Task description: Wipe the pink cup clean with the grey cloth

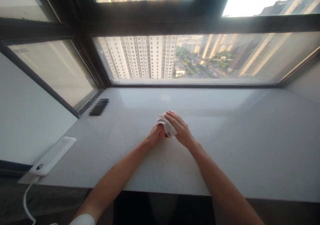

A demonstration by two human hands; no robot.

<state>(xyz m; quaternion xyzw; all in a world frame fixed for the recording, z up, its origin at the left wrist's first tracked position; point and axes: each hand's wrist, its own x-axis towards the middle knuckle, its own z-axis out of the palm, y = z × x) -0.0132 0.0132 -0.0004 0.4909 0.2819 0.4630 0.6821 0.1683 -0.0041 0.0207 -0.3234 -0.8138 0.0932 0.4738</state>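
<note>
A crumpled whitish cloth (169, 125) is bunched between my two hands, above the middle of the sill. My right hand (183, 131) is closed over it from the right, with its fingers curved across the top. From the left, my left hand (155, 133) reaches in under the cloth, its fingers closed and mostly hidden. A small reddish patch shows below the cloth beside the left hand; I cannot make out what it is.
The speckled white windowsill (225, 145) spans the view below a dark-framed window (187, 86). At the left lie a dark pixelated item (99, 107) and a white power strip (53, 155) with a white cable (25, 200) hanging off the front edge.
</note>
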